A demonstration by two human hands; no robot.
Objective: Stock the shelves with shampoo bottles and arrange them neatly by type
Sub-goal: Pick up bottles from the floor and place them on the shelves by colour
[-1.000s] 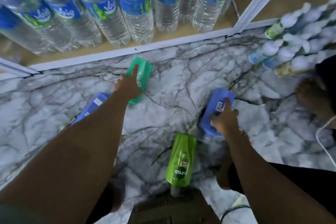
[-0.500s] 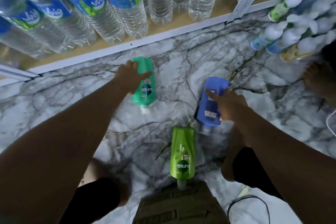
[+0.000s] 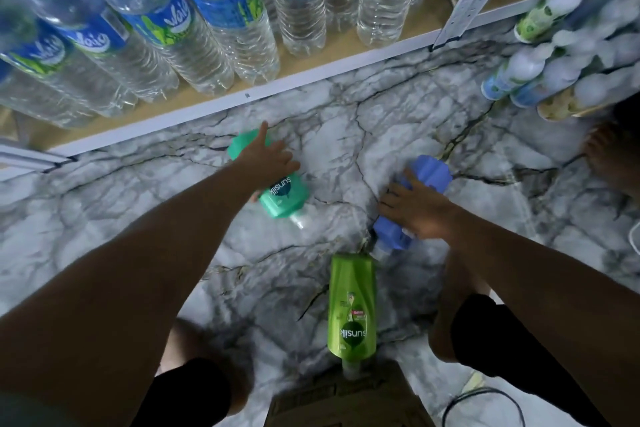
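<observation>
Three shampoo bottles lie on the marble floor [image 3: 346,156]: one teal bottle [image 3: 277,189], one blue bottle [image 3: 427,172] and one lime bottle [image 3: 352,312]. The left hand [image 3: 268,159] lies over the teal bottle with its index finger stretched toward the shelf, the thumb on the right flank of the bottle; whether the other fingers curl round the far side cannot be told. The right hand [image 3: 419,208] wraps over the middle of the blue bottle, fingers curled down its left flank, so the grip is closed on it. The lime bottle lies untouched between the person's knees, cap toward the person, its top end just beside the blue bottle's cap.

On the lowest shelf [image 3: 391,45] stand water bottles [image 3: 225,10], at least seven in the front rows, more behind and cut off. The shelf's white front edge runs just beyond the teal bottle. At right lies a stack of blurred bottles [image 3: 554,62]; their number cannot be told. Open floor stretches between the teal and blue bottles and to the far left. A cable [image 3: 481,395] curls at the lower right.
</observation>
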